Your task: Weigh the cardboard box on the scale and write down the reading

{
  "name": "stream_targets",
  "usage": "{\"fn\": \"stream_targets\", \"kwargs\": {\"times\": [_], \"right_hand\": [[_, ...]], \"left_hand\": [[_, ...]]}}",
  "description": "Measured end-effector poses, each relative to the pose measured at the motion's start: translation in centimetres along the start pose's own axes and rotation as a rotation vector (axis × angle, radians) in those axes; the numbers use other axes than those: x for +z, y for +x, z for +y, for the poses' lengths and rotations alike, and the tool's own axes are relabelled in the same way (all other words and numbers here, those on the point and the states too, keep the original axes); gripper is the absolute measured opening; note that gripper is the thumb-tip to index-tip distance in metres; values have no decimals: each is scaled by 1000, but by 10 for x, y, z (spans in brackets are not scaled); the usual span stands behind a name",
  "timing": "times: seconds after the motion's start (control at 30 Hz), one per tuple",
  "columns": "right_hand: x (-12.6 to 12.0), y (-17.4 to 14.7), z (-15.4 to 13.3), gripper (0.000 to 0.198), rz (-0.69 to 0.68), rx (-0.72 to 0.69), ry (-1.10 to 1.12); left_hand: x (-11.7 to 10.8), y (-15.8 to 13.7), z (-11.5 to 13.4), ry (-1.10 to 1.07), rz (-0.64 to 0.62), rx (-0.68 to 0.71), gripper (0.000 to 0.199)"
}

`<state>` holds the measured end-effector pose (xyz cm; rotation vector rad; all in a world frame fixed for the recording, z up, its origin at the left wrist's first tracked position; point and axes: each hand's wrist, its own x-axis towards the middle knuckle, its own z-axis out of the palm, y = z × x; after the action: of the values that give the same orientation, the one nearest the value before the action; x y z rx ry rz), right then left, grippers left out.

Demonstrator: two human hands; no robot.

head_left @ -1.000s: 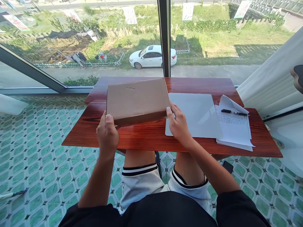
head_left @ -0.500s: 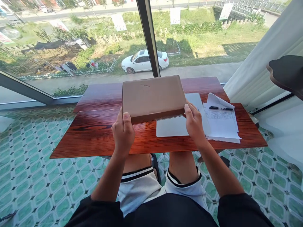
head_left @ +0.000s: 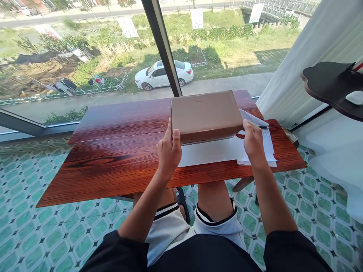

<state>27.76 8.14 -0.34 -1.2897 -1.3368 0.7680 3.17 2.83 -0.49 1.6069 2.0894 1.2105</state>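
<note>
A brown rectangular box [head_left: 207, 113] with a small crease on its top is held level above the table. My left hand [head_left: 169, 151] grips its left end, thumb on the near side and fingers along the edge. At the right end my right hand [head_left: 253, 139] pinches the near corner. The fingers under the box are partly hidden. Below it lies a thin pale grey flat object, like a closed laptop [head_left: 210, 153], partly covered by the box. Handwritten paper sheets [head_left: 268, 141] lie beside my right hand, with a black pen [head_left: 263, 127] on them.
The dark red wooden table [head_left: 104, 162] stands against a large window with a dark frame post [head_left: 164, 45]. A small dark shelf [head_left: 329, 81] holding a white object [head_left: 355, 97] juts in from the right, near a white curtain [head_left: 297, 49]. My legs are under the table edge.
Both hands have carried the box to the right, so it now covers more of the grey flat object and reaches the papers. The head view has also turned slightly right.
</note>
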Motion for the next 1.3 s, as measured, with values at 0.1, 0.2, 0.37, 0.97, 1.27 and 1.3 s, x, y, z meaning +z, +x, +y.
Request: {"fn": "stream_targets", "kwargs": {"times": [0.1, 0.2, 0.37, 0.97, 1.27, 1.3], "right_hand": [[-6, 1, 4, 40, 2, -6, -40], [-10, 4, 12, 39, -5, 13, -66], [-15, 9, 25, 40, 4, 29, -144], [-17, 2, 21, 41, 64, -8, -345], [-16, -1, 29, 47, 109, -40, -355], [-15, -2, 31, 48, 114, -43, -338]], "left_hand": [[8, 1, 2, 3, -15, 6, 78], [13, 2, 4, 13, -33, -1, 77], [17, 1, 7, 48, -79, -9, 71], [22, -2, 10, 76, -115, -42, 74], [22, -7, 3, -46, -113, -12, 77], [22, -8, 0, -106, -124, -14, 78]]}}
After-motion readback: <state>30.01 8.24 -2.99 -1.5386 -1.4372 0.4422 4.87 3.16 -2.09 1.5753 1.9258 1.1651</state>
